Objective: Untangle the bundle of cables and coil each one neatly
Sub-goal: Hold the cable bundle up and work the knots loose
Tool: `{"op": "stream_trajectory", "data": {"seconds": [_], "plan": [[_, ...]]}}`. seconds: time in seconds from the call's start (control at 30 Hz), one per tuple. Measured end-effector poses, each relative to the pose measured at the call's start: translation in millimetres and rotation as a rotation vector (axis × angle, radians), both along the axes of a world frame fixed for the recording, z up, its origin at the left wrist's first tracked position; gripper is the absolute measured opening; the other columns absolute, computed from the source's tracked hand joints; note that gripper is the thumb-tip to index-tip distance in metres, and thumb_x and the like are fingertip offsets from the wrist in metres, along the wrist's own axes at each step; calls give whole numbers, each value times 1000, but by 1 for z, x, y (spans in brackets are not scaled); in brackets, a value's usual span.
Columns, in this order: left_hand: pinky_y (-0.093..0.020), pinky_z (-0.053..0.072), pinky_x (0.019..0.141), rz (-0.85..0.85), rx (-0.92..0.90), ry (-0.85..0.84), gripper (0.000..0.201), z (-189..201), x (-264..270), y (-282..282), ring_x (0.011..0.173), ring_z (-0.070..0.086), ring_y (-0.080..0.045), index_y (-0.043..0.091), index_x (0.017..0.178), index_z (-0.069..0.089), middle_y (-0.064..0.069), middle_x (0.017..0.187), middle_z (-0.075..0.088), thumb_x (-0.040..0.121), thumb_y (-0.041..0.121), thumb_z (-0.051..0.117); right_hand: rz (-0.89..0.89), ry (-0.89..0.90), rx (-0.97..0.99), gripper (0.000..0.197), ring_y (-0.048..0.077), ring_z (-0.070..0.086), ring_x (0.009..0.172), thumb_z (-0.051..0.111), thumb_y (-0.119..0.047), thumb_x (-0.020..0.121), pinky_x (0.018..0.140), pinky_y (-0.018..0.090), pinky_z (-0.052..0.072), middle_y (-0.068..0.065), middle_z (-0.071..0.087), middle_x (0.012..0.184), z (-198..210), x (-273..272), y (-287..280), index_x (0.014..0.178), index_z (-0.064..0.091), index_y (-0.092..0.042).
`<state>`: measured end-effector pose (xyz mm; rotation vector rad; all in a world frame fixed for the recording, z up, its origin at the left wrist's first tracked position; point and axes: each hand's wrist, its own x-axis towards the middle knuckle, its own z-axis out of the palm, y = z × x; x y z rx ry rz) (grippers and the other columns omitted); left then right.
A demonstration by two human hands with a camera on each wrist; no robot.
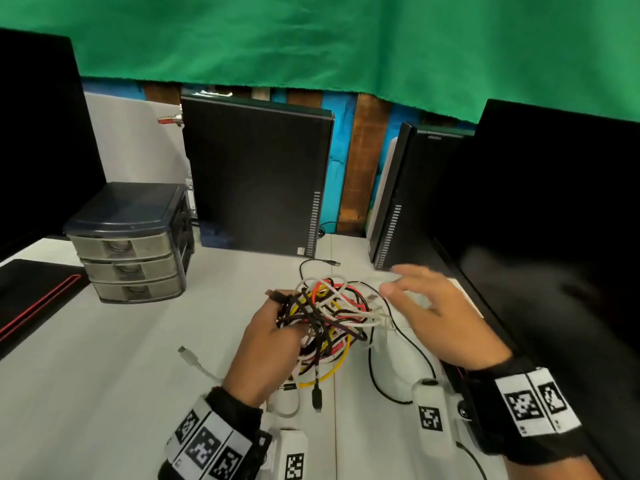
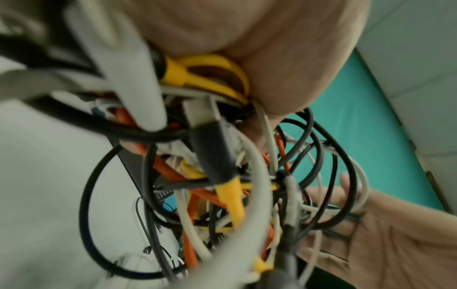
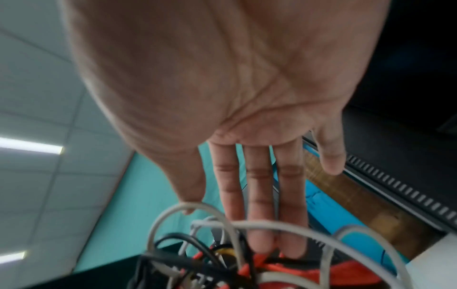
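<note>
Fingers, left hand (image 1: 268, 344): curled round one side of the bundle of cables (image 1: 329, 317), thumb up beside a dark plug; the grip lifted the knot off the tabletop (image 1: 121, 358), seemingly so that loose ends could hang free and show where each strand ran.

Fingers, right hand (image 1: 434, 313): straight and slightly spread, holding nothing; tips against the white loops on the bundle's far side. The wrist view showed the palm flat, fingertips (image 3: 262, 242) touching red and white strands. Judged to be feeling for a strand to draw out; no strand was yet pinched.

Bundle: black, white, yellow and red cables, thoroughly interlaced, held between the two hands above the tabletop. A yellow cable (image 1: 332, 372) looped below; a black plug (image 1: 317, 398) dangled beneath. A white cable end (image 1: 188, 355) lay on the tabletop to the left; a thin black cable (image 1: 388, 379) trailed right. None coiled; task judged at its beginning.

Surroundings: small drawer unit (image 1: 131, 244) to the left, well apart; two dark computer cases (image 1: 256, 181) upright behind; green cloth (image 1: 346, 39) hung above.
</note>
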<state>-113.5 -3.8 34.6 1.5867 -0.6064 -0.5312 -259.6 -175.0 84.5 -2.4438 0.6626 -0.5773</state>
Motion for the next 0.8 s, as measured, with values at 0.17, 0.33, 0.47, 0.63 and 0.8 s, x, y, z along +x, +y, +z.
{"op": "stream_trajectory", "data": {"seconds": [0.17,0.33,0.47,0.63,0.8], "plan": [[-14,49,60,-27,2,104,35,-2,2,2,75,69,3,24,101,69,15,84,76,90,-5,54,230,5,104,14,5,65,82,62,-36,95,80,23,50,-11,70,83,6,2,21,99,73,-28],[-28,54,73,-36,55,156,34,-5,5,6,88,73,-16,22,104,71,4,90,78,89,-4,56,266,42,197,14,13,67,78,66,-30,93,76,34,55,0,73,82,5,-3,14,92,76,-21],[-37,54,85,-62,55,149,33,-10,9,5,93,73,-16,22,105,71,4,93,78,89,-3,58,210,-153,141,15,7,62,67,66,-25,93,65,19,50,-2,71,76,12,-5,13,83,76,-21],[-27,49,86,-122,65,86,36,-18,10,4,98,69,-7,26,104,73,12,98,76,87,-4,61,128,-362,144,14,24,64,73,66,-19,93,68,29,51,4,72,77,20,-9,11,85,78,-18],[-44,51,101,-238,69,87,40,-27,17,7,108,69,-17,19,113,74,1,109,76,88,-8,57,-145,-693,89,20,3,60,63,62,-13,95,61,18,47,-11,68,69,15,-12,-13,83,72,-25]]}}
